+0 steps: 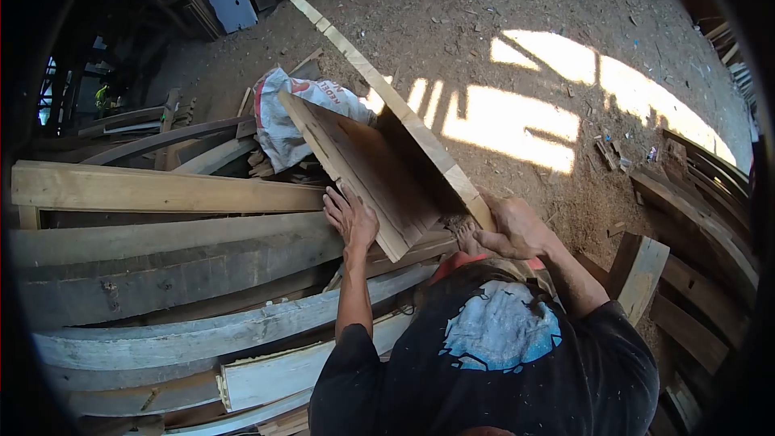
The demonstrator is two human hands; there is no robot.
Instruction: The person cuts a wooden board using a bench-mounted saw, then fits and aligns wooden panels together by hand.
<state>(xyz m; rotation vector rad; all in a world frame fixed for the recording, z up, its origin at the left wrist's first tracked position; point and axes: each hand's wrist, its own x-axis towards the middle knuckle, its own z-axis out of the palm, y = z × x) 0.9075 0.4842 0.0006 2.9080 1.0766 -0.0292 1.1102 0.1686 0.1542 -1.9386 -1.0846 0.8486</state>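
A long brown wooden panel (375,169) with pale edge strips stands tilted in front of me, its far end pointing away. My left hand (352,216) lies against the pale left edge with its fingers spread. At the near end of the long pale right edge (387,93), my right hand (515,228) is wrapped round the wood, thumb on the near side. Dark shade fills the space between the two edges. Part of a bare foot shows just below the panel's near end.
Stacked beams and planks (178,266) fill the left side. A white printed sack (278,125) sits behind the panel. A square post (638,274) and more boards (694,218) stand at the right. Sawdust covers the sunlit ground (452,24).
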